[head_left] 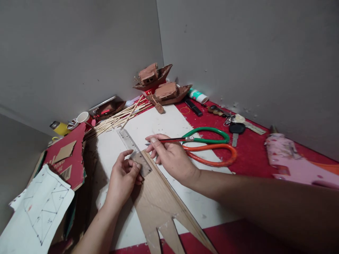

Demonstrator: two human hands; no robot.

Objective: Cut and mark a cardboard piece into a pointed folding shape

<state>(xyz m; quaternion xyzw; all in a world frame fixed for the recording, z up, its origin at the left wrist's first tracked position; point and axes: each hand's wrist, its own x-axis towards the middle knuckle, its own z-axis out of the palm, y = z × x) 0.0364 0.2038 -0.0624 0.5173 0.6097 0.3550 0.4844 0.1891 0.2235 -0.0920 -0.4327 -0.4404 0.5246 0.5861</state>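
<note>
My left hand (124, 176) has its thumb and curled fingers closed on the edge of a metal ruler (129, 143). That ruler lies across the far end of a brown cardboard piece (156, 201), whose near end has pointed, tooth-like cuts. Just right of the ruler, my right hand (169, 155) pinches a slim dark red and black pencil (174, 140) between thumb and fingers. Scissors with a green and an orange handle (212, 163) lie beyond the right hand, their blades largely hidden by it. A white sheet (159, 123) is underneath.
Model boats (166, 92) and thin wooden sticks (116, 118) lie at the back. A red cardboard box (79, 155) and a paper with a line drawing (45, 208) are on the left. Keys (237, 128), an awl (215, 110) and a pink item (299, 162) rest on the right.
</note>
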